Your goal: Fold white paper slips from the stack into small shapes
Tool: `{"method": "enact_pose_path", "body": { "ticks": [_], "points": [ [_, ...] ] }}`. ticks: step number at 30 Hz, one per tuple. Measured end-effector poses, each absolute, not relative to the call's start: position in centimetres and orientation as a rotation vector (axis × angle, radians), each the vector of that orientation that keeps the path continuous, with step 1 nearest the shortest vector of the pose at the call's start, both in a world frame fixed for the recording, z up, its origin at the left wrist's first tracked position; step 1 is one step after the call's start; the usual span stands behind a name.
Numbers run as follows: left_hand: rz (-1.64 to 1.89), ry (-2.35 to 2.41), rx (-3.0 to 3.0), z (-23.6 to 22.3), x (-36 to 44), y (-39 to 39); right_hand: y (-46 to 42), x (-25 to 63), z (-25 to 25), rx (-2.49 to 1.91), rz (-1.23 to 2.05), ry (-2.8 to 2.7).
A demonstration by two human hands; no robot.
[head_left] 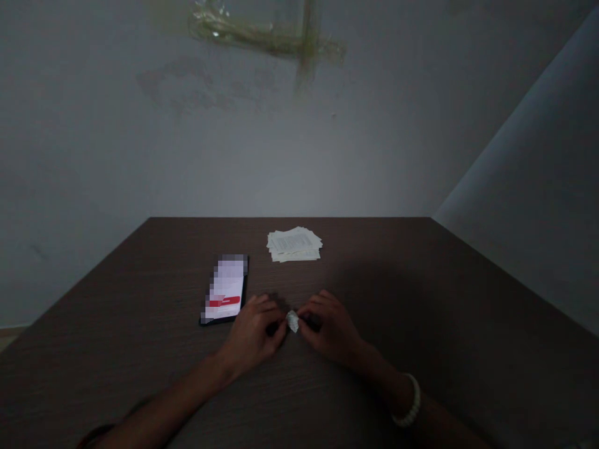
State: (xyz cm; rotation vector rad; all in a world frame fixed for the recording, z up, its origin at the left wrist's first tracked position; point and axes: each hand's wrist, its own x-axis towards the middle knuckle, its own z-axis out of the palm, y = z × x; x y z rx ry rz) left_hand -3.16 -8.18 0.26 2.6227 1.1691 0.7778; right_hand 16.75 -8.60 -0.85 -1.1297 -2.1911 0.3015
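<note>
Between my two hands is a small crumpled piece of paper (292, 321), whitish with faint print. My left hand (258, 325) pinches its left side between thumb and fingertips. From the other side, the thumb and index finger of my right hand (331, 325) close on its right edge. Both hands are low over the brown table, and the paper's hidden edges lie behind the fingertips. Beyond them lies a loose stack of printed paper sheets (294, 243).
A lit phone (226, 290) lies on the table (178, 368) just left of my left hand. The table's far edge meets a grey wall (281, 156) with brownish tape (262, 40) on it. A pale slanting surface (528, 187) rises at the right.
</note>
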Motion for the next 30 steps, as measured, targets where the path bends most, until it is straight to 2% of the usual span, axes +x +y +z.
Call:
{"method": "enact_pose_path", "body": {
  "ticks": [15,30],
  "points": [
    [0.711,1.132,2.721,-0.3,-3.4,-8.3,-8.6,17.3,-1.0,-1.103,0.353,-2.222],
    [0.656,0.968,2.751,0.0,-3.4,-8.2,-8.3,18.2,-1.1,-1.056,0.254,-2.332]
  ]
}}
